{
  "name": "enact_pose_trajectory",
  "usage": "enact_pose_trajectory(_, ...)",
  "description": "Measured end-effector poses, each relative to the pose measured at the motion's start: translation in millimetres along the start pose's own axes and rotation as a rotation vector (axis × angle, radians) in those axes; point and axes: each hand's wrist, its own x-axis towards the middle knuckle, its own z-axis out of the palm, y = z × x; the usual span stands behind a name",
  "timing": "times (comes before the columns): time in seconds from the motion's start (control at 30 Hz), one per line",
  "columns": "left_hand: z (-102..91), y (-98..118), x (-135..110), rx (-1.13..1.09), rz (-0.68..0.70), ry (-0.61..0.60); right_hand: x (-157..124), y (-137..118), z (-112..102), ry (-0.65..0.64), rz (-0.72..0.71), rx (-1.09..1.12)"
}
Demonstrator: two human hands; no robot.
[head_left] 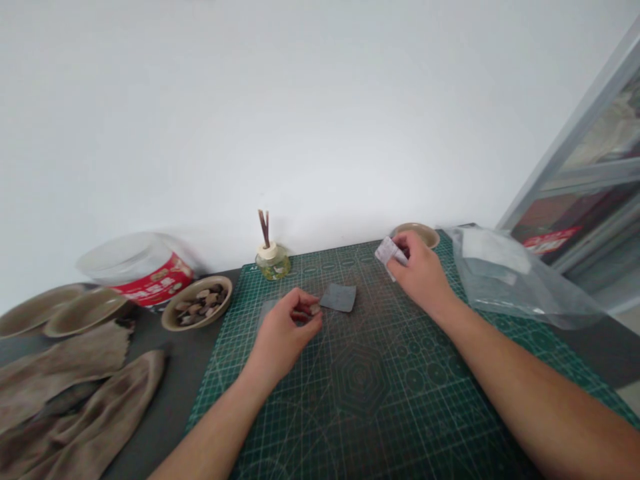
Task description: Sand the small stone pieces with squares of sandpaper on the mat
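Observation:
Over the green cutting mat (360, 413), my left hand (287, 327) is closed in a pinch around a small pale brownish piece (315, 309), mostly hidden by the fingers. Just right of those fingertips lies a dark grey square of sandpaper (340, 297). Another flat greyish sheet (267, 308) shows partly behind my left hand. Farther back on the right, my right hand (417, 267) grips a folded sheet of sandpaper (389, 251), its pale printed backing outward. Behind that hand stands a shallow beige bowl (425, 235), partly covered by it.
A reed diffuser (273, 261) stands by the wall. Leftward are a bowl of brown nut-like pieces (197, 308), a clear tub with a red label (155, 277), beige bowls (90, 313) and a brown cloth (100, 413). A clear plastic bag (520, 287) lies right.

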Motion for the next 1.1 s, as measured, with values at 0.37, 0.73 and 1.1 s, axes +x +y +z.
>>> enact_pose_trajectory(0.37, 5.7, -7, -1, 0.117, 0.028, -0.164, -25, -12, 49, -0.385, -0.15, -0.38)
enact_pose_trajectory(0.73, 1.0, -1, 0, 0.146, 0.015, -0.163, -27, -18, 54, -0.561, -0.155, -0.515)
enact_pose_trajectory(1.1, 2.5, 2, -11, 0.171, 0.137, -0.222, -37, -33, 50, -0.522, -0.343, -0.335)
